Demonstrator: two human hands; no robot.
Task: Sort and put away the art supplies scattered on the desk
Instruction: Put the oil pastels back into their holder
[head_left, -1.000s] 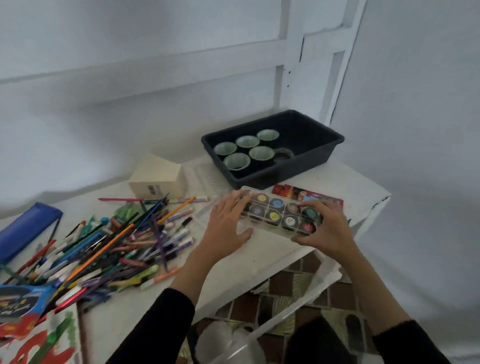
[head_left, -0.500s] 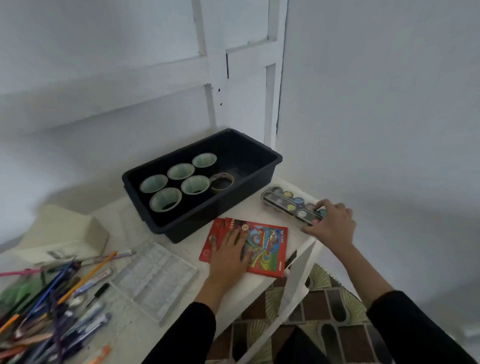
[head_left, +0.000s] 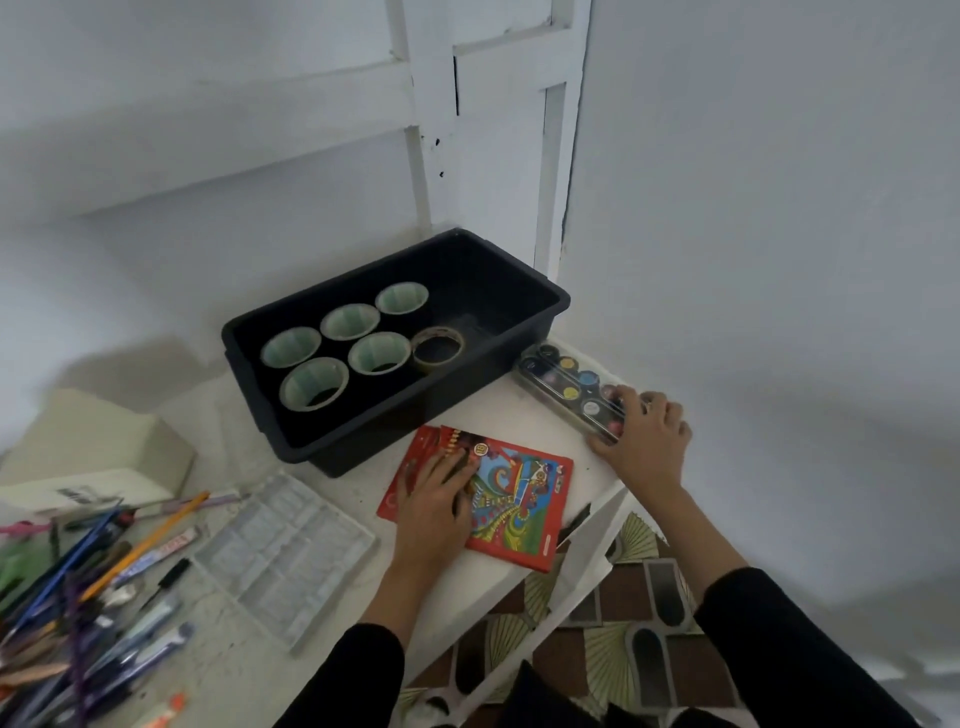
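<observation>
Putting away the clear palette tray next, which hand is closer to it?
Left. The left hand rests on the crayon pack beside the palette tray; the right hand holds the paint set, farther right.

A small round badge at the twelve o'clock edge of the red crayon packet seemed to read 18; the packet's other print was too small to read. The beige box, at nine o'clock from the black tray, carried a dark printed mark, blurred beyond reading. Red lettering along a pen and the round pot labels in the paint set stayed illegible.
</observation>
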